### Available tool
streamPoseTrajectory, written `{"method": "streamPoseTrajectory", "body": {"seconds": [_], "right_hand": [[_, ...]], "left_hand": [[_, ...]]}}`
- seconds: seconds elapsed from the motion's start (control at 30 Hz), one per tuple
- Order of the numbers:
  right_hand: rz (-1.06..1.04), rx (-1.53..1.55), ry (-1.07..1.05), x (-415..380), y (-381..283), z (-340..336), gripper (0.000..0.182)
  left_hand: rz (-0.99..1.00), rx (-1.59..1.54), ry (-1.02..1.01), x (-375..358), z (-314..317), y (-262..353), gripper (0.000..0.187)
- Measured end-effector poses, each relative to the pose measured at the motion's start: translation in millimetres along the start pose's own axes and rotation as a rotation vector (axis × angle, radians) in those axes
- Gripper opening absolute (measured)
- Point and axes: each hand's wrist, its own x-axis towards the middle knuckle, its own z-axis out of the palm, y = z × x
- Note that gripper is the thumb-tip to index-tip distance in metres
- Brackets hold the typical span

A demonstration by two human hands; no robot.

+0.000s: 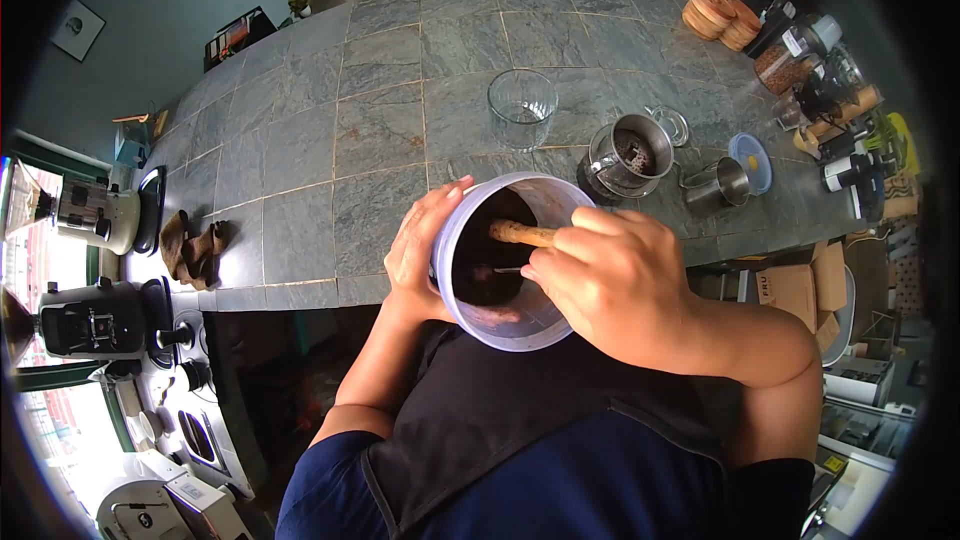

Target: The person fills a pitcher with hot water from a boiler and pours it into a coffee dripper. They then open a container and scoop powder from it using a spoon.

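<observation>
A translucent plastic tub (562, 325) with dark contents is tilted so that its open mouth faces me, in front of my black apron at the counter's near edge. My left hand (415, 255) is closed round its left side, fingers along the outside wall. Over the right rim reaches my right hand (612, 285), its fingers pinched together. A tan, rough stick-shaped piece (520, 233) extends from them into the tub; I cannot tell its kind. Just below it, a thin shiny strip (508, 270) shows near my thumb, over the dark contents.
On the tiled counter (380, 130) stand a clear glass (522, 110), a glass vessel with a metal filter (632, 155), a metal cup (716, 187) and a blue lid (750, 162). A brown cloth (192, 248) lies left. Jars and bottles crowd the right end; grinders (95, 320) stand left.
</observation>
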Motion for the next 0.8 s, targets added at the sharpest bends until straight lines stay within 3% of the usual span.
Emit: {"method": "streamPoseTrajectory", "body": {"seconds": [0.8], "right_hand": [[0.285, 0.242, 0.011, -8.3, 23.5, 5.3, 0.018]], "left_hand": [[0.070, 0.091, -0.086, 12.8, -5.6, -10.4, 0.107]]}}
